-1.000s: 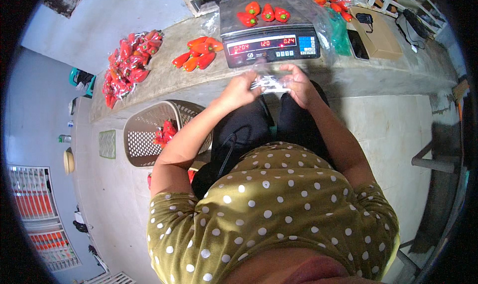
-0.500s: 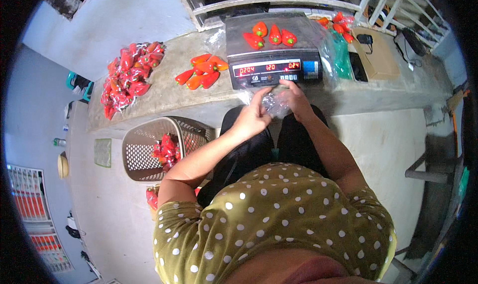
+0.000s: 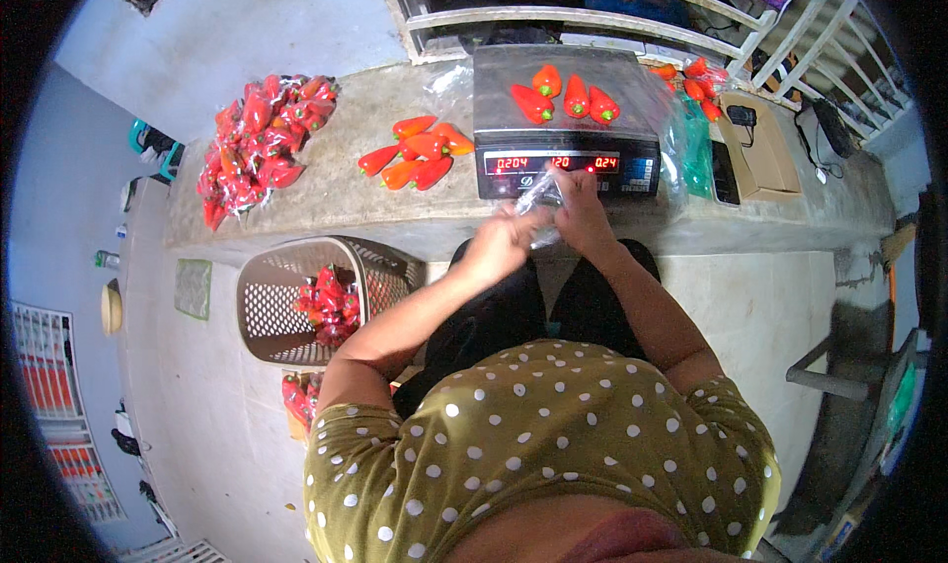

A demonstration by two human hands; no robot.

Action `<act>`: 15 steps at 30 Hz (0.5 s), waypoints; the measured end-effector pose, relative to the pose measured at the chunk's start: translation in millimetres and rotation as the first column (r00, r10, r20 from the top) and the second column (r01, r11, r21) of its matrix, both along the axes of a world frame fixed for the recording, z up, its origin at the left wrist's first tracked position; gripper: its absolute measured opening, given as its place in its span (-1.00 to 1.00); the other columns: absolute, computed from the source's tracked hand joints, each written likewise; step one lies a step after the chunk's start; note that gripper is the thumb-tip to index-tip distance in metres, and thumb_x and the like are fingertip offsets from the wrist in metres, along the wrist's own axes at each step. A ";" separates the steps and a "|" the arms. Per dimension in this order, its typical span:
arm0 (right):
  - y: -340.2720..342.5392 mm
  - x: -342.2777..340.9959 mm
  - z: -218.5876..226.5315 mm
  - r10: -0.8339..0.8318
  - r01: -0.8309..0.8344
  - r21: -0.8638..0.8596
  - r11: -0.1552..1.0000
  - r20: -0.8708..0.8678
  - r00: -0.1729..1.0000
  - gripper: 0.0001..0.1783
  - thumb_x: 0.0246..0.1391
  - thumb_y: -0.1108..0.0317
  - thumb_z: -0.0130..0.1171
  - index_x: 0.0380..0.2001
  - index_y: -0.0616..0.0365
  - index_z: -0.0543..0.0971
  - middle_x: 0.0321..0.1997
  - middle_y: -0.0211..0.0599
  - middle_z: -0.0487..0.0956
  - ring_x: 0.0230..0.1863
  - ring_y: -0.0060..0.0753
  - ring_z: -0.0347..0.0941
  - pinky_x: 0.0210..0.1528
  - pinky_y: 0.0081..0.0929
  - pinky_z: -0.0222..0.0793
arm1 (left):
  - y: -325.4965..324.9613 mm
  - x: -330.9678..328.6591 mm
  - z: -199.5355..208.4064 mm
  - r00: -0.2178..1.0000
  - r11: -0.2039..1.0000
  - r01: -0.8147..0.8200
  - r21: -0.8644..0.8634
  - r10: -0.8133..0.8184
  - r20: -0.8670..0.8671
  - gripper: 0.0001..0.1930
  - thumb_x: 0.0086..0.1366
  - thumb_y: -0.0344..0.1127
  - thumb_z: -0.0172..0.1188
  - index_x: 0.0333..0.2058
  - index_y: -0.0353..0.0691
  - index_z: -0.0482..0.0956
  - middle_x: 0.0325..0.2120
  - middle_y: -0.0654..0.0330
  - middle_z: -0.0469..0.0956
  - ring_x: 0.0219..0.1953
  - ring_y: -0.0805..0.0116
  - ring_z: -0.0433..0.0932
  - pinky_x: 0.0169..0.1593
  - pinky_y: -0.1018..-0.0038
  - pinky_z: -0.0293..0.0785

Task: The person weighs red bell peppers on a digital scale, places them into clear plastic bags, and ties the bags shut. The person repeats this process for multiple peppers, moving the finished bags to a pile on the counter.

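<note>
Just in front of the digital scale (image 3: 568, 140), both hands are on a small clear plastic bag (image 3: 541, 201). My right hand (image 3: 585, 219) pinches its upper part, close to the scale's display. My left hand (image 3: 502, 247) is closed on the lower left part, its fingers slightly blurred. Several red peppers (image 3: 577, 98) lie on the scale's plate. Left of the scale, a small group of loose orange-red peppers (image 3: 427, 146) rests on the concrete ledge (image 3: 346, 193).
A heap of bagged red peppers (image 3: 259, 143) covers the ledge's left part. Below stands a basket (image 3: 259, 341) with more bagged peppers. Right of the scale lie green plastic (image 3: 696, 143), a phone (image 3: 725, 173) and cardboard (image 3: 773, 168). White railings (image 3: 592, 20) run behind.
My hands have come closer together, and the bag is now bunched and stretched upward between them. My view has shifted slightly; the peppers on the scale lie as before.
</note>
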State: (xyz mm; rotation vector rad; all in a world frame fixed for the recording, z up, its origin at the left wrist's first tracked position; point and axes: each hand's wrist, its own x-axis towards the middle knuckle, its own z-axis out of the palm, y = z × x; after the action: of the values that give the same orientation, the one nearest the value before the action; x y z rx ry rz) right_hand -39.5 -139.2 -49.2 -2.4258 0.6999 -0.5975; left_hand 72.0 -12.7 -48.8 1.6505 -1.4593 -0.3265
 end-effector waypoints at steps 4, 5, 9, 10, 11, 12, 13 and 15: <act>16.9 12.6 0.2 0.035 -0.048 -0.294 0.955 -0.050 0.998 -0.57 -0.10 0.38 0.00 -0.05 0.02 0.36 0.01 0.03 0.21 -0.03 0.07 0.24 -0.01 -0.17 0.22 | -15.6 55.4 -22.5 0.926 0.945 -0.311 0.102 0.277 0.256 -0.69 -0.16 -0.55 0.04 -0.35 -0.17 0.52 -0.44 0.01 0.36 -0.42 0.03 0.43 -0.37 0.28 0.41; 9.4 17.7 -0.4 0.033 -0.037 -0.399 0.916 -0.016 0.999 -0.50 -0.21 0.51 0.01 -0.06 0.12 0.37 0.00 -0.02 0.19 -0.09 0.02 0.25 -0.04 -0.23 0.25 | -13.3 51.2 -24.8 0.906 0.936 -0.339 0.095 0.298 0.302 -0.69 -0.16 -0.55 0.05 -0.34 -0.17 0.50 -0.41 0.01 0.34 -0.44 0.03 0.43 -0.39 0.27 0.41; -39.3 7.0 24.8 0.501 -0.478 0.152 0.865 -0.310 0.808 -0.71 -0.20 0.26 0.20 -0.38 0.20 0.52 -0.17 -0.17 0.39 -0.08 -0.19 0.32 -0.14 -0.45 0.28 | 5.7 29.8 -4.9 0.904 0.926 -0.308 0.220 0.212 0.371 -0.65 -0.13 -0.54 0.05 -0.28 -0.13 0.46 -0.34 -0.01 0.30 -0.42 0.02 0.46 -0.39 0.22 0.44; -50.2 5.5 38.2 0.435 -0.324 0.401 0.857 -0.227 0.871 -0.70 -0.18 0.21 0.20 -0.40 0.20 0.51 -0.21 -0.19 0.41 -0.13 -0.22 0.34 -0.15 -0.43 0.28 | 10.1 28.6 -6.8 0.918 0.916 -0.285 0.283 0.176 0.356 -0.67 -0.12 -0.54 0.04 -0.29 -0.14 0.46 -0.33 -0.02 0.30 -0.40 0.01 0.46 -0.36 0.22 0.43; -60.4 4.5 51.4 0.342 -0.166 0.627 0.761 -0.170 0.924 -0.69 -0.16 0.16 0.20 -0.43 0.20 0.51 -0.25 -0.21 0.43 -0.18 -0.25 0.37 -0.16 -0.42 0.28 | 13.3 30.9 -9.8 0.942 0.933 -0.230 0.276 0.143 0.303 -0.69 -0.12 -0.53 0.04 -0.30 -0.16 0.46 -0.34 -0.02 0.31 -0.36 0.01 0.44 -0.32 0.22 0.43; -78.9 7.5 58.2 0.200 -0.098 0.476 0.874 -0.169 0.965 -0.67 -0.14 0.13 0.19 -0.41 0.18 0.50 -0.24 -0.19 0.44 -0.20 -0.25 0.38 -0.15 -0.40 0.28 | 17.0 33.4 -13.6 0.964 0.949 -0.168 0.266 0.102 0.247 -0.70 -0.12 -0.53 0.05 -0.31 -0.18 0.47 -0.34 -0.02 0.31 -0.33 0.00 0.43 -0.29 0.22 0.42; -100.3 13.0 60.9 0.059 -0.011 0.313 0.950 -0.144 0.988 -0.64 -0.13 0.09 0.18 -0.38 0.16 0.49 -0.22 -0.16 0.45 -0.22 -0.24 0.40 -0.15 -0.39 0.28 | 19.7 33.0 -16.4 0.980 0.961 -0.107 0.255 0.059 0.188 -0.71 -0.12 -0.52 0.05 -0.32 -0.20 0.48 -0.35 -0.02 0.32 -0.29 0.00 0.42 -0.26 0.22 0.41; -137.7 25.0 46.0 -0.294 0.290 -0.062 0.955 -0.073 0.953 -0.37 -0.23 -0.04 0.22 -0.12 0.14 0.42 -0.07 0.08 0.40 -0.06 -0.12 0.37 -0.10 -0.27 0.28 | 13.4 33.7 -14.6 0.994 0.978 -0.046 0.205 0.023 0.111 -0.74 -0.11 -0.52 0.05 -0.34 -0.22 0.48 -0.36 -0.03 0.34 -0.28 -0.01 0.41 -0.21 0.24 0.38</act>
State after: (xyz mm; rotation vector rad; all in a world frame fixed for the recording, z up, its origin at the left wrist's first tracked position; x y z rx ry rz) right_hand -14.6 -276.9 -3.2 -2.4219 1.1037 -0.6400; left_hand 105.7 0.7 -63.4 1.8834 -1.5160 -0.3857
